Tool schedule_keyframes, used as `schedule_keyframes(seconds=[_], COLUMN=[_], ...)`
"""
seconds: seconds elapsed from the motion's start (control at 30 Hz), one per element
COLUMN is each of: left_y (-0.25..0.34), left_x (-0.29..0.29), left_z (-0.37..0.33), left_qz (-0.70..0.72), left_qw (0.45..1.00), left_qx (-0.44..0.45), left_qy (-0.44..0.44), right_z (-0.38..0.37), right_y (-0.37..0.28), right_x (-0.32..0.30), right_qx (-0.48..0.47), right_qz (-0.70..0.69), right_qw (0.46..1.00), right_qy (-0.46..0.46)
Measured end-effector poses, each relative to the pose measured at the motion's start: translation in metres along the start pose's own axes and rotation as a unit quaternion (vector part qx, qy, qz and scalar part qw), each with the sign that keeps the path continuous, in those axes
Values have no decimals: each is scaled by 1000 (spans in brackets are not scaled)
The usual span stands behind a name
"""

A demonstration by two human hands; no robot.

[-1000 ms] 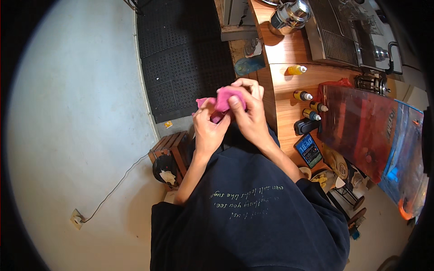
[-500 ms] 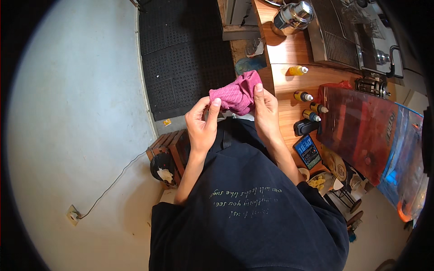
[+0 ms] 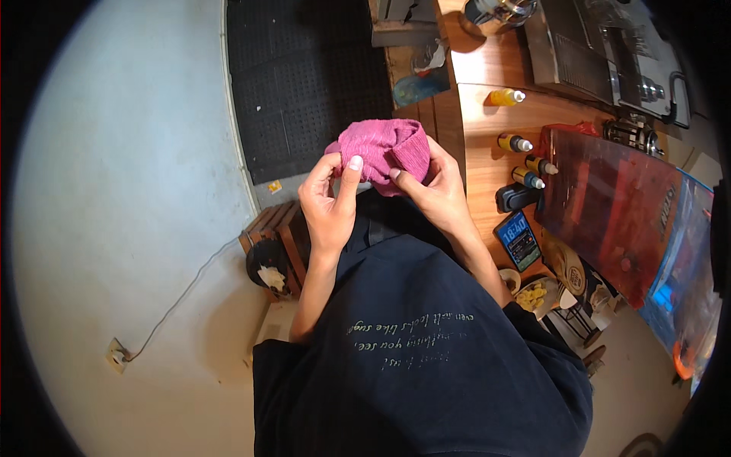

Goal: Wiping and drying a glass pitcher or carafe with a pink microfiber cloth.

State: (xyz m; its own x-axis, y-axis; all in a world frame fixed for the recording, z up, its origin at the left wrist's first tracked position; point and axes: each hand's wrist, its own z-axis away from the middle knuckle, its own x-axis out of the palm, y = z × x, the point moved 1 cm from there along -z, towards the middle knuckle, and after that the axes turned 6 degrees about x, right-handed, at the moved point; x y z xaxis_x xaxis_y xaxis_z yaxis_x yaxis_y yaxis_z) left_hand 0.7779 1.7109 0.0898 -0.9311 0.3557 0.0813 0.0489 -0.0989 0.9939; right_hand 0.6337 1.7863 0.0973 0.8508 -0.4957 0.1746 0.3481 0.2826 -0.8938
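Gripping a magenta ribbed cloth [image 3: 373, 145] from both sides, the person's hands are holding it up in the air, in front of the black T-shirt [image 3: 442, 305], which is filling the 6 o'clock side. The left hand [image 3: 327, 209], at 8 o'clock of the cloth, is pinching its near edge, thumb on the facing side; the right hand [image 3: 442, 196], at 4 o'clock, is pressing its thumb onto the lower folds, while its other fingers are mostly hiding behind the fabric, so their exact hold is not showing. As a judgement, the handling is seeming midway: the cloth is already sitting in a rounded bundle, with a doubled band turning over at its 3 o'clock end, yet creases are running loosely through the middle, nothing is looking squared or smoothed, and the bundle is not yet resting on any surface. How much is remaining, I am not able to tell. Its long axis is running roughly from 9 to 3 o'clock, the banded end facing the wooden counter [image 3: 478, 156] and the narrower, crumpled end facing 9 o'clock; no clear tip is pointing anywhere
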Motion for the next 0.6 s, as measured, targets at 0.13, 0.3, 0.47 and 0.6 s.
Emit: schedule_keyframes(seconds=[0.13, 0.3, 0.47, 0.6], left_y=[3, 1, -10, -22], left_x=[-6, -19, -49, -62], left_z=[29, 79, 137, 183], left_qz=[-25, -37, -3, 24], left_qw=[999, 997, 996, 995], left_qx=[-11, -49, -65, -74], left_qy=[22, 48, 61, 61], right_z=[11, 25, 63, 102], right_y=[9, 34, 79, 86], right_x=[-1, 11, 23, 41], right_qx=[43, 77, 22, 23], right_qz=[22, 50, 271, 391], right_qw=[998, 993, 961, 920], right_qy=[-45, -70, -49, -24])
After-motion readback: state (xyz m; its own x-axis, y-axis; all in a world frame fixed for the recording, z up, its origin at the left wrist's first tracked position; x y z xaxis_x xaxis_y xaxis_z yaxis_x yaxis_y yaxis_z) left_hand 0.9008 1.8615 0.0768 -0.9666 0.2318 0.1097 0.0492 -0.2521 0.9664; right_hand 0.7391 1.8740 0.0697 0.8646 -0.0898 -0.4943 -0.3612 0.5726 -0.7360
